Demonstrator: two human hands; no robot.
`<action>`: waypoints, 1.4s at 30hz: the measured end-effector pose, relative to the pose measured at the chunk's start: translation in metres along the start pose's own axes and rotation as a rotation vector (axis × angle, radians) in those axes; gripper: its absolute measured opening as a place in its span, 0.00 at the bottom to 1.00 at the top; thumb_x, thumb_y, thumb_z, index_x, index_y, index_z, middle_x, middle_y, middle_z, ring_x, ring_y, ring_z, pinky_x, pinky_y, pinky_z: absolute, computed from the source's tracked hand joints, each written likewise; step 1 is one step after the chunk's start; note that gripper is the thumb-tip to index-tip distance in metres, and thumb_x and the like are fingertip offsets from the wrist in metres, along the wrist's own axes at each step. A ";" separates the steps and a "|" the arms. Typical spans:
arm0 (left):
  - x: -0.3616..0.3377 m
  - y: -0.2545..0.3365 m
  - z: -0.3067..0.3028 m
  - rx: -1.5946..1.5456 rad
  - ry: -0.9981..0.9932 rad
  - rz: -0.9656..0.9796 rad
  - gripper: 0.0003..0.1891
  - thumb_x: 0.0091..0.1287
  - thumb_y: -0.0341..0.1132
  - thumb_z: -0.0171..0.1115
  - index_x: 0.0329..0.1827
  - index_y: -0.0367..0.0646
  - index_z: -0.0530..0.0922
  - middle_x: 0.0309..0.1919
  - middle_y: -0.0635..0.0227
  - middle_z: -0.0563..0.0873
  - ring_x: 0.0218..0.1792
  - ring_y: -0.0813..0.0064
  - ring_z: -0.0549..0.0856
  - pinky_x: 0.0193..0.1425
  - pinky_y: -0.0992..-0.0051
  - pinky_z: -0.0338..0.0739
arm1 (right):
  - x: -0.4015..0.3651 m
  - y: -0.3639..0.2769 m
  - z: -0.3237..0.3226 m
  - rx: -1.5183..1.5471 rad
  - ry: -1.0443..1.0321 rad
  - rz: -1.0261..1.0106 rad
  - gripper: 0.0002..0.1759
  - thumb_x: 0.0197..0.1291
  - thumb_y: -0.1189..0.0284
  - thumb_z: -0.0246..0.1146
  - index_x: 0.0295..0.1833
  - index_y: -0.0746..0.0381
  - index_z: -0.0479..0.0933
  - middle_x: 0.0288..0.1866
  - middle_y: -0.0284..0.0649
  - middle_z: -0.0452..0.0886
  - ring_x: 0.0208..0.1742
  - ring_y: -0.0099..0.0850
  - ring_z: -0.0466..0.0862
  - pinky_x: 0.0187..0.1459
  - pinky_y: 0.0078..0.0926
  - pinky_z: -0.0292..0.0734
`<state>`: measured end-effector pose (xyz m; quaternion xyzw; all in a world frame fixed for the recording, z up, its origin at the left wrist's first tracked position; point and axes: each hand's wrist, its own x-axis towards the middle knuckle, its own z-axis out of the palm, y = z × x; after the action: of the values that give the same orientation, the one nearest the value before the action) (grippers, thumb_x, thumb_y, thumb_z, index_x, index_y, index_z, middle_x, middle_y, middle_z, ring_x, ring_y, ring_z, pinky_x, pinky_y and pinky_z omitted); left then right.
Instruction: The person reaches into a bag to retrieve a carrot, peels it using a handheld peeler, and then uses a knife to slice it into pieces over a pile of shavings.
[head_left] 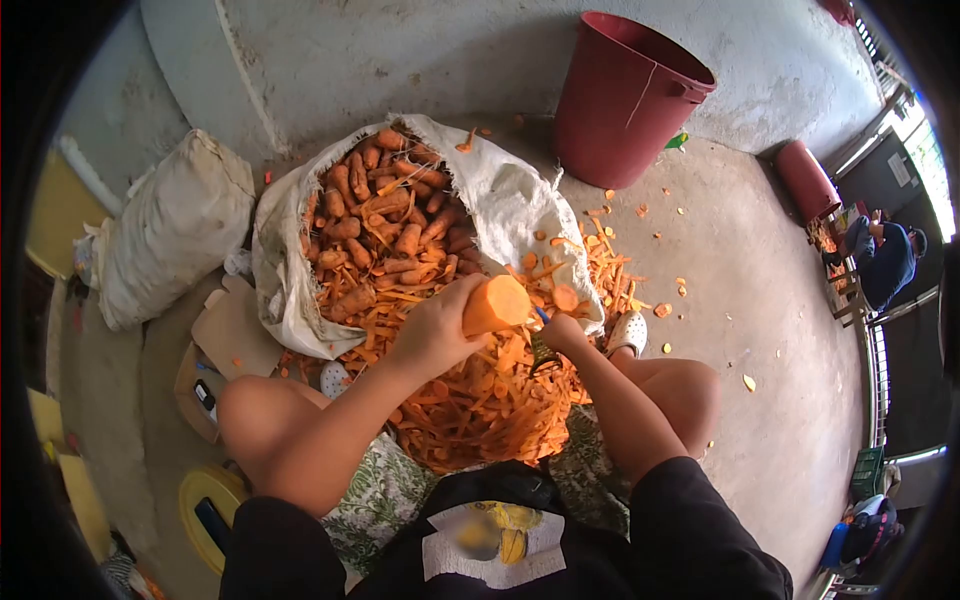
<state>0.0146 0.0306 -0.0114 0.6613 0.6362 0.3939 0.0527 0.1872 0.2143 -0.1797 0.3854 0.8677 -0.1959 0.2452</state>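
Note:
My left hand (437,325) is wrapped round a thick, peeled carrot (497,305), whose flat cut end faces right. Close beside it, my right hand (566,336) is closed on what looks like a peeler (543,364); a blue end pokes out above the fist and a dark curved part shows below. Most of this tool is hidden by the fingers. Under both hands lies a big heap of carrot peelings (480,410), between my legs. Just ahead, an open white sack (290,270) spills out unpeeled carrots (375,215).
A tall red bin (625,110) stands by the wall. A full white sack (175,230) leans at the left, near an open cardboard box (235,325) and a yellow lid (205,500) with a phone. Carrot scraps dot the floor at right. A person (890,260) sits at far right.

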 end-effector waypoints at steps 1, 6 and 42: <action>-0.001 -0.004 -0.006 0.039 -0.071 -0.069 0.32 0.46 0.34 0.67 0.55 0.41 0.63 0.44 0.55 0.78 0.40 0.57 0.80 0.42 0.65 0.76 | -0.002 -0.002 -0.004 -0.032 -0.036 -0.014 0.16 0.56 0.67 0.51 0.33 0.70 0.77 0.30 0.51 0.79 0.30 0.40 0.80 0.31 0.35 0.73; -0.006 -0.022 -0.012 0.149 -0.194 -0.186 0.31 0.46 0.35 0.67 0.55 0.44 0.65 0.45 0.59 0.78 0.41 0.59 0.80 0.43 0.66 0.76 | -0.043 -0.034 -0.040 0.923 0.004 0.139 0.14 0.60 0.65 0.51 0.35 0.67 0.74 0.29 0.41 0.77 0.29 0.31 0.76 0.32 0.28 0.71; -0.010 -0.045 -0.003 0.147 -0.955 -0.573 0.32 0.62 0.41 0.54 0.66 0.42 0.53 0.43 0.55 0.79 0.36 0.64 0.80 0.36 0.67 0.75 | -0.116 0.081 -0.445 -0.086 1.389 -0.157 0.08 0.57 0.72 0.53 0.36 0.62 0.78 0.29 0.41 0.81 0.29 0.32 0.80 0.42 0.34 0.71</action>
<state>-0.0221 0.0292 -0.0401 0.5687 0.7219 -0.0249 0.3935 0.1951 0.4340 0.2318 0.3474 0.8559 0.1131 -0.3659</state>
